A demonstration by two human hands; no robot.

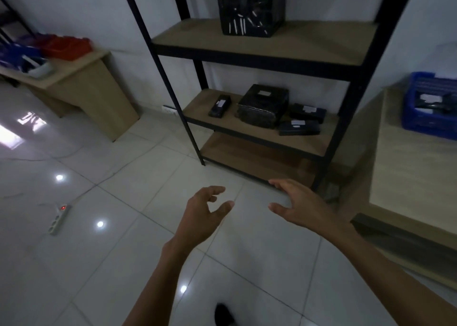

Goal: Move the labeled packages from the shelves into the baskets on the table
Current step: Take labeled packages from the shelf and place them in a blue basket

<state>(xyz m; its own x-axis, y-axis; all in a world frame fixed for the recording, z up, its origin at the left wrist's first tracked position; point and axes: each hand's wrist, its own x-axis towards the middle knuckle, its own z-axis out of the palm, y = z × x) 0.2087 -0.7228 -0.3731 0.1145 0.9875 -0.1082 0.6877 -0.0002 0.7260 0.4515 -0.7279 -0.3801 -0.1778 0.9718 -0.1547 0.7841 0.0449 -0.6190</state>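
Left hand [206,212] and right hand [298,206] loosely spread, holding nothing, over floor; labeled packages [263,105] on middle shelf [247,130].

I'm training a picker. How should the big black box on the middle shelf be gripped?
Grip the big box by its left and right walls, one hand each, from the open front of the middle shelf. It looks too broad for one hand; two flat packages crowd its right side, so draw it forward.
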